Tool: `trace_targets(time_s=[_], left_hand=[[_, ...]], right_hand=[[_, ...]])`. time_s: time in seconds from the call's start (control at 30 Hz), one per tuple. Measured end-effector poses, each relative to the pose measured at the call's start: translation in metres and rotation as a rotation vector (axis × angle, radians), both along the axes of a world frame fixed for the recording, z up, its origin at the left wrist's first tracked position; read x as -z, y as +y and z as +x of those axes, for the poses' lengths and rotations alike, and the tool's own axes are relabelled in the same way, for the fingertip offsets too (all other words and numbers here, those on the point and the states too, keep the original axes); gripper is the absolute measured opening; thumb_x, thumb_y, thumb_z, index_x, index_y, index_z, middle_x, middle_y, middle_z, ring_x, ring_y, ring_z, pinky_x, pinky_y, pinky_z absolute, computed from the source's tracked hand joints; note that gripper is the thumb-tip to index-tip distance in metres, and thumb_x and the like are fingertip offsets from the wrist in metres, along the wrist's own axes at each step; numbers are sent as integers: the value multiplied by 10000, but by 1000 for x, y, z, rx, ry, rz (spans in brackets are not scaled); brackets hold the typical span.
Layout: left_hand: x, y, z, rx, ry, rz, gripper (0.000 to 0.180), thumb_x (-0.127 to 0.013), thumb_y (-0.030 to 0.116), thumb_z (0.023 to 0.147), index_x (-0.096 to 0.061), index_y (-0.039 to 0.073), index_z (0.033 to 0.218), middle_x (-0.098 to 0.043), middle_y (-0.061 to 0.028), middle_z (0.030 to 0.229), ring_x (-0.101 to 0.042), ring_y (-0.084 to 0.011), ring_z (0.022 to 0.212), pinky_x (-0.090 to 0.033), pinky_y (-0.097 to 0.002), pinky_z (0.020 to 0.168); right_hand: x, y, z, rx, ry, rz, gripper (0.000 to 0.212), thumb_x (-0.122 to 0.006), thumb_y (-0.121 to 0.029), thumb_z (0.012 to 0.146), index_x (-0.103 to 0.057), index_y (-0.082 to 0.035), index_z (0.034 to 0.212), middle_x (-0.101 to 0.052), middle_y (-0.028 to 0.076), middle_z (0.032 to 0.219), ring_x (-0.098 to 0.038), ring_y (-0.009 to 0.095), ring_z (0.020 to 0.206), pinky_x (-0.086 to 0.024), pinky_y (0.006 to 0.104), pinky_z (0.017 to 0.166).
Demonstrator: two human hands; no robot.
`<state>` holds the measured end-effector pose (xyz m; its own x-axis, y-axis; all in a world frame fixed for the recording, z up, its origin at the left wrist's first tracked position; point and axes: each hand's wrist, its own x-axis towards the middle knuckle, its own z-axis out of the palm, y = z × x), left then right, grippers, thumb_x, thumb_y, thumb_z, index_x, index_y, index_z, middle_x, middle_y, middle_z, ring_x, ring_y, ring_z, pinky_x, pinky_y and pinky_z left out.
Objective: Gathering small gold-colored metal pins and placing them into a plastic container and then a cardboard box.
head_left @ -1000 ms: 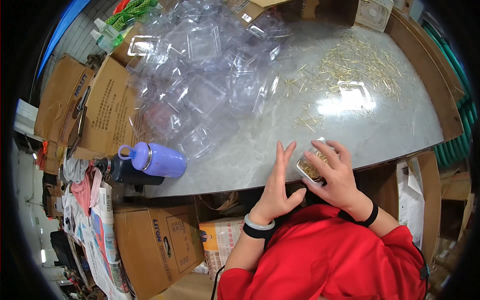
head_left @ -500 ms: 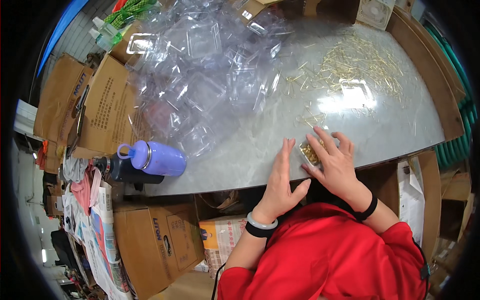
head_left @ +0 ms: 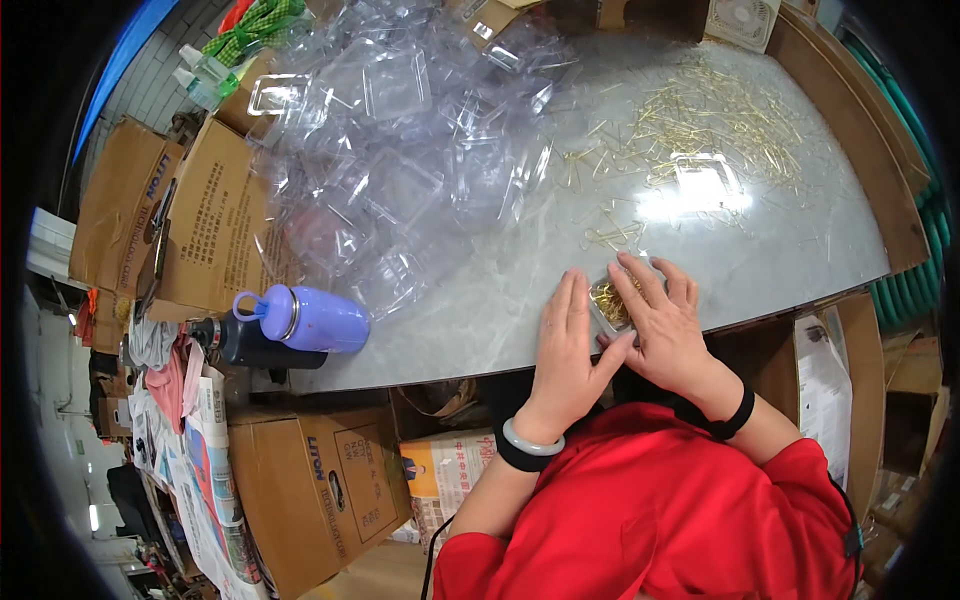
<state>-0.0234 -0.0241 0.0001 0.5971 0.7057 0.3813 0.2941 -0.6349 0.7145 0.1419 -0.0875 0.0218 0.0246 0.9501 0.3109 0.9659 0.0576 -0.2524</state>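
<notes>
1. Gripping a clear box [head_left: 606, 303] at five o'clock on the grey table [head_left: 490, 305], the right hand [head_left: 664, 335] curls.
2. Left hand [head_left: 567, 355], straight-fingered, holds nothing visible.
3. Gold hooks [head_left: 705, 115] lie at two; plastic trays [head_left: 397, 85], ten; cartons [head_left: 215, 220], nine.

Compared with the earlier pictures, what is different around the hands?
The left hand moved right and forward, close to the small clear box; the box moved forward, away from the body. The right hand stayed at it; purple bottle and plastic pile stayed put.
</notes>
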Motion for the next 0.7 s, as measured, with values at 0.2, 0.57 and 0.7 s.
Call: trace_targets(time_s=[0.2,0.57,0.7], left_hand=[[-4,-3,20,-143,75,107,575,-630,261,991,-484,-42,1457,-491,-255,1491,-494,-421,1337,-339,-523,1156],[6,-6,22,-186,125,254,373,-587,133,997,-625,25,1352,-546,-231,1447,-601,-379,1220,-393,-531,1130],[4,-6,22,-189,137,260,364,-571,137,1014,-622,27,1357,-553,-228,1438,-599,-378,1227,-399,-531,1126]], right_hand=[[-10,-5,35,-233,640,-59,850,-728,-154,792,-355,-43,1548,-335,197,1600,-292,416,1482,-274,490,1207],[-2,-3,48,-188,527,65,463,-795,-120,814,-676,-129,1262,-535,141,1419,-480,368,1316,-422,451,1090],[-16,6,57,-385,275,70,321,-802,-106,782,-696,-119,1085,-569,106,1380,-476,366,1313,-409,456,1092]])
